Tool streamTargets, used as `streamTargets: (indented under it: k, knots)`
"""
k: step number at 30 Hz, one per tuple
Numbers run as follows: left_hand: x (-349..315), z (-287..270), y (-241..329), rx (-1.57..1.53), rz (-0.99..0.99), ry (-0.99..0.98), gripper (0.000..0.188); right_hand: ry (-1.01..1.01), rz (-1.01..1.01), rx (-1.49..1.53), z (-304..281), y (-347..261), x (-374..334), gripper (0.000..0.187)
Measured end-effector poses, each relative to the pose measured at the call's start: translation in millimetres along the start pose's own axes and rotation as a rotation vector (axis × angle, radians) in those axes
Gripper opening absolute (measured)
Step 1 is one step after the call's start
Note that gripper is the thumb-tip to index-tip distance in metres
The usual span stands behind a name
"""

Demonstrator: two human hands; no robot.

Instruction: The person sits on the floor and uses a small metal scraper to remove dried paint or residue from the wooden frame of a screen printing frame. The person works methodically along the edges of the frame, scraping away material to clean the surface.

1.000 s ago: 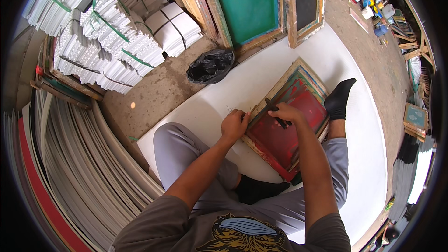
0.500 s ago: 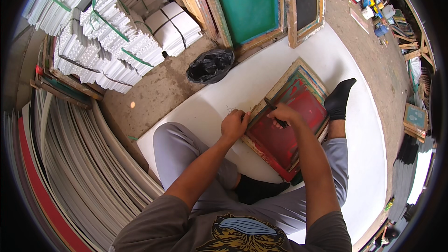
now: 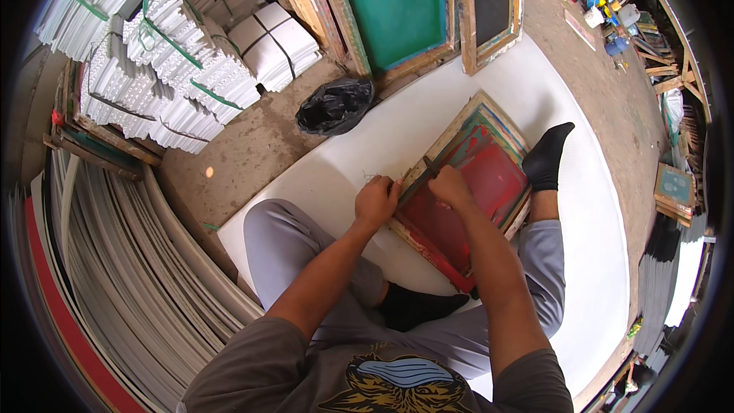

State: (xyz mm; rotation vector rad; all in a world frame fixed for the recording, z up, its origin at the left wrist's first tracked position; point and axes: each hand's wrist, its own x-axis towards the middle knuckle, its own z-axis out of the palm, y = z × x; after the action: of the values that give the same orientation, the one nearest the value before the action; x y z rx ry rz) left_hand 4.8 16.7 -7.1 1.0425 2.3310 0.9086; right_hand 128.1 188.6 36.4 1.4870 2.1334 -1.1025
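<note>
A wooden screen-printing frame with red-stained mesh lies tilted across the white sheet in front of me. My right hand is closed round a dark hand tool, whose narrow end points to the frame's left rail. It looks like pliers, but most of it is hidden in my fist. My left hand is closed at the outer side of that same rail, its thumb and fingertips against the wood. Thin frayed threads stick up beside its knuckles.
My black-socked foot rests by the frame's right side, the other foot below it. A black plastic bag, bundled white sheets and a green screen frame stand behind. Stacked boards curve along my left.
My right fist has turned over the tool, hiding the black handle that showed below it. My left hand stays at the rail. The whole view has shifted slightly.
</note>
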Motion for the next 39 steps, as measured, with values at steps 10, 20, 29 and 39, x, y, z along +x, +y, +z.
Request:
streamTargets:
  k: [10,20,29,39]
  knots:
    - [0.4,-5.6,-5.3,-0.113,-0.041,0.045,0.043,0.186,-0.172,-0.361,10.3,-27.1,-38.4,0.026]
    - [19.1,-13.3,-28.5,-1.067,-0.541,-0.129,0.030,-0.124,-0.382,-0.342,30.7,-45.1,-36.9,0.033]
    - [6.7,-16.7,-10.9,-0.047,-0.233,0.139,0.042,-0.242,-0.105,0.125,-13.7,16.5,-17.4,0.032]
    - [-6.8,-4.9,1.8,0.013,-0.071,0.048,0.039,-0.218,-0.072,0.126,-24.8,31.0,7.8,0.027]
